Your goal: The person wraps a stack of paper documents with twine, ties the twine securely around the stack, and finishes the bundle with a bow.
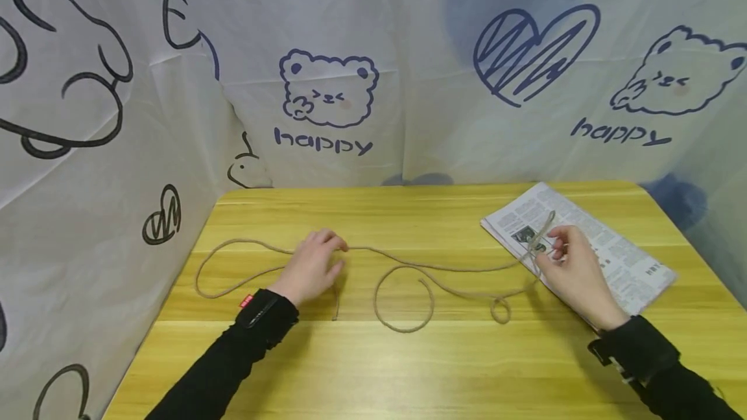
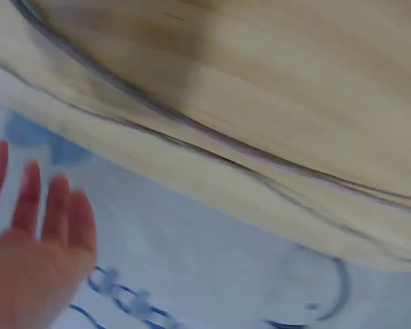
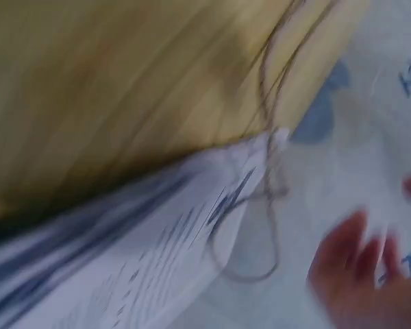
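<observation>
A long thin tan cord (image 1: 455,269) winds across the wooden table, with a round coil in the middle and a wide bend at the left. My left hand (image 1: 312,266) is over the cord left of centre; in the left wrist view its fingers (image 2: 56,205) extend apart from the strands. On the right lies a folded newspaper (image 1: 633,277), with the knotted, looped part of the cord over its left edge. Beside that knot is my right hand (image 1: 578,277), fingers loosely bent. In the right wrist view, space separates the fingers (image 3: 349,236) from the cord loop (image 3: 250,277).
The yellow wood-grain table (image 1: 373,374) ends at a pale cloth backdrop (image 1: 420,96) with drawn bears and hearts. Cloth also rises along the left and right sides. A small red tag (image 1: 246,301) shows next to the left cuff.
</observation>
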`<state>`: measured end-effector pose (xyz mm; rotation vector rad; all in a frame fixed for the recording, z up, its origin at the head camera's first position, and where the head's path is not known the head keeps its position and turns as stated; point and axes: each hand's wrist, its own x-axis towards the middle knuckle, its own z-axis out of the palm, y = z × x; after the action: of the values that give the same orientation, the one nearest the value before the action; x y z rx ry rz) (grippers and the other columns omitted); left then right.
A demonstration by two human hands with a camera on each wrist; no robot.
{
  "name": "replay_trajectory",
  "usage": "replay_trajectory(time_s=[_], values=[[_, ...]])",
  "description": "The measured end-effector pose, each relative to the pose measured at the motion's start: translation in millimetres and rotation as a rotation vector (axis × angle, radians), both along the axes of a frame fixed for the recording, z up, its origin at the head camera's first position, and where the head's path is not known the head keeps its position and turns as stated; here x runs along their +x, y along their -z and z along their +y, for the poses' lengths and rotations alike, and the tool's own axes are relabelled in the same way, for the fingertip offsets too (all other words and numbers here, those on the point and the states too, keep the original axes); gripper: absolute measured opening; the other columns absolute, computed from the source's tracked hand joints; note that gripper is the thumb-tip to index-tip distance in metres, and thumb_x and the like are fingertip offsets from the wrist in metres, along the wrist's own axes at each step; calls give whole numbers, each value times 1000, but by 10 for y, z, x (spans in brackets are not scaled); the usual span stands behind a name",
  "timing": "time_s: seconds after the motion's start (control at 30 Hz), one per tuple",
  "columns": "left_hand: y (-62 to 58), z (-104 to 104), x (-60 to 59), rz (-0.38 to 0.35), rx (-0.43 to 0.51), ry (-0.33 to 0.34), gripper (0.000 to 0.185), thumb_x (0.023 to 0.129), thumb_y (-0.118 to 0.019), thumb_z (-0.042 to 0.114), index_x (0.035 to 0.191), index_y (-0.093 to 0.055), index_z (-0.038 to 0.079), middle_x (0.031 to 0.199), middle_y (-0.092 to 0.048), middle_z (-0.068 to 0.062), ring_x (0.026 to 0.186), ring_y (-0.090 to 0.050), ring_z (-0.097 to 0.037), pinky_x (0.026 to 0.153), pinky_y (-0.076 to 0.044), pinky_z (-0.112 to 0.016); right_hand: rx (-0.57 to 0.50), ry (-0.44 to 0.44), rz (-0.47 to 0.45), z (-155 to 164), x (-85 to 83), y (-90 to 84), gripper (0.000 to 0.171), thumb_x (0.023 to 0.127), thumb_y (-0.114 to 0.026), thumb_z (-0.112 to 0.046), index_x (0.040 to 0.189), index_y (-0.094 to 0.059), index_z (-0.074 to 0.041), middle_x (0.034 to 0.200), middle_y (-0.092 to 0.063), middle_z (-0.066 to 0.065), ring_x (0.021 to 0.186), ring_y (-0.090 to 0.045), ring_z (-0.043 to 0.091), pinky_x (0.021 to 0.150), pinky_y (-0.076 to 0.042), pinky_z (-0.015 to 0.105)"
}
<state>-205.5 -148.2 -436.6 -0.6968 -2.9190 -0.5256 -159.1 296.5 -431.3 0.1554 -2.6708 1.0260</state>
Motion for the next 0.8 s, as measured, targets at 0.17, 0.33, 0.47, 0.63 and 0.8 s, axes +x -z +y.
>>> replay_trajectory(time_s=[0.17,0.33,0.47,0.63,0.8], values=[[128,365,-6,-12,-132,100,38,98,-63,8,135,-59,12,140,-57,-12,129,-54,-34,104,-47,-52,186,-387,-1,-297,40,129,31,81,-78,-1,109,-65,-2,99,-66,9,82,-60,9,69,-53,24],[236,515,-71,-25,-176,114,41,102,-56,11,143,-54,15,142,-57,-11,131,-53,-35,107,-45,-53,384,-470,-96,-457,75,242,33,81,-79,-3,111,-66,-9,102,-68,1,86,-65,12,73,-54,28],[276,549,-101,-51,-153,91,23,103,-59,20,125,-62,13,120,-63,-10,113,-56,-34,96,-46,-49,394,-514,-110,-408,78,286,29,81,-73,6,104,-69,-12,94,-69,-2,83,-64,9,71,-54,27],[274,468,-141,-110,-182,48,6,102,-60,19,100,-60,13,101,-60,-5,97,-53,-27,86,-44,-43,282,-666,-53,-222,44,279,37,78,-66,15,88,-75,-19,88,-65,-8,80,-61,3,70,-54,24],[191,280,-233,-108,-121,-49,6,104,-56,13,101,-57,7,92,-64,-7,82,-61,-23,75,-51,-39,276,-752,4,39,19,187,47,70,-65,21,77,-78,-24,84,-64,-11,78,-61,1,68,-54,25]])
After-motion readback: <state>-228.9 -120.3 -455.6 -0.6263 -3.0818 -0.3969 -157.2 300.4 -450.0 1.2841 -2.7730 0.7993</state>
